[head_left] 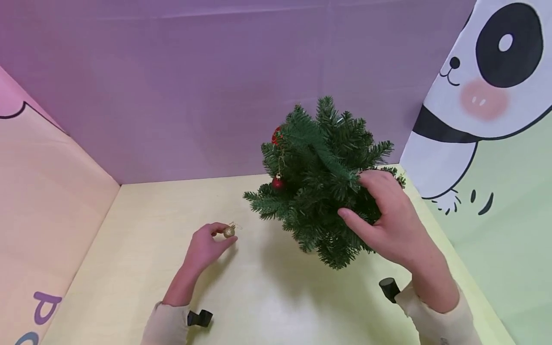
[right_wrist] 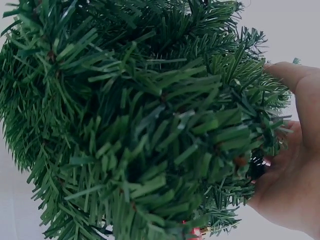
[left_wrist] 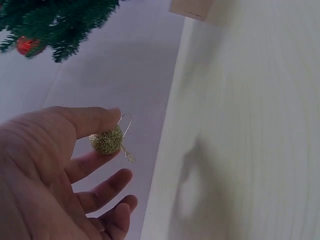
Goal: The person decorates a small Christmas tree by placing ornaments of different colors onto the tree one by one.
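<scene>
A small green artificial Christmas tree [head_left: 319, 177] stands right of the middle, with a red ball ornament [head_left: 278, 182] hanging on its left side. To its left, my left hand [head_left: 208, 245] pinches a gold glitter ball ornament [left_wrist: 106, 141] between thumb and forefinger. A thin gold loop [left_wrist: 129, 125] sticks out beside the ball, and the other fingers are loosely bent. On the tree's right side, my right hand [head_left: 394, 220] grips the outer branches [right_wrist: 235, 135], thumb on one side, fingers on the other. Foliage hides those fingertips.
The pale wooden table [head_left: 142, 230] meets a purple backdrop [head_left: 194, 96] behind the tree. A panda-printed panel [head_left: 487, 158] rises close by on the right, a pink panel [head_left: 39, 191] on the left. Another red ornament [head_left: 276, 136] hangs higher on the tree.
</scene>
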A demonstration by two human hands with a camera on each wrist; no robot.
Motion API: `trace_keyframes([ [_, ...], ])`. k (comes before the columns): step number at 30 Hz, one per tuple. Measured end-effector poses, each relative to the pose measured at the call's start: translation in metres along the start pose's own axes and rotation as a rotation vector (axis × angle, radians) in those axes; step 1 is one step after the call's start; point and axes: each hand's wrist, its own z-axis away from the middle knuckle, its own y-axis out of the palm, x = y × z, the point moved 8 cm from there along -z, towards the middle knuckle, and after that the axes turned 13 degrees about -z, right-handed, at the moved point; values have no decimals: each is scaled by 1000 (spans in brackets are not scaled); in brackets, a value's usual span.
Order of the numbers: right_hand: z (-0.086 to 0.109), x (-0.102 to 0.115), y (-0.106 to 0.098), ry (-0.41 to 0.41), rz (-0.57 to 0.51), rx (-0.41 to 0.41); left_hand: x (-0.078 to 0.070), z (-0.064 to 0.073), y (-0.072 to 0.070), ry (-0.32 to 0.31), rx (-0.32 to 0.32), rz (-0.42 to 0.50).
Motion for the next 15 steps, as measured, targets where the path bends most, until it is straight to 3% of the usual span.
trace_keyframes([
  [8,2,7,9,30,45,15,1,11,-6,-6,5,55],
  [15,6,9,14,92,104,101,6,16,-8,-36,22,121],
])
